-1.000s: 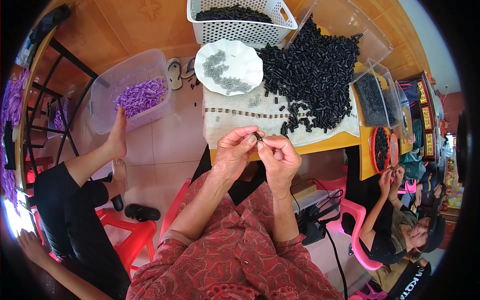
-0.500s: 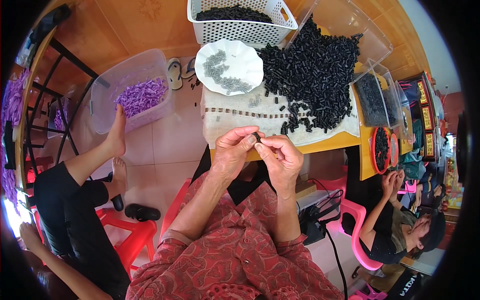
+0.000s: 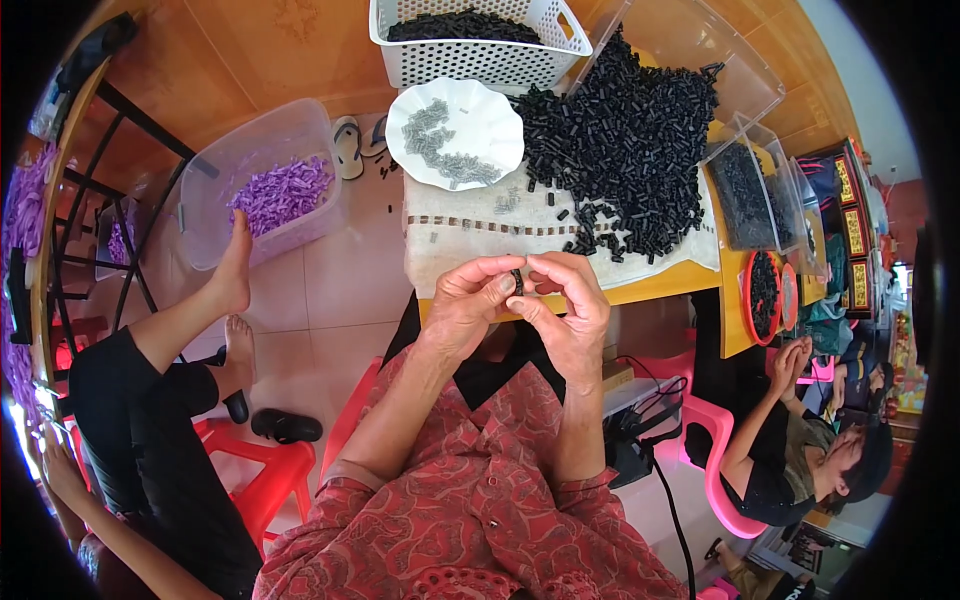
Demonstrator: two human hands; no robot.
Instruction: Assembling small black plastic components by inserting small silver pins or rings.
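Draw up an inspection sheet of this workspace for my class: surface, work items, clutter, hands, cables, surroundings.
Surface: yellow table, partly covered by a pale cloth.
Work items: black piece between the hands; black pile; white plate holding clear pieces.
Clutter: black slippers on the floor.
Hands: left hand pinches the black piece; right hand is close by, its grip unclear.
Cables: black cable hanging at right.
Surroundings: bin of purple strips; a person at left, another at right.
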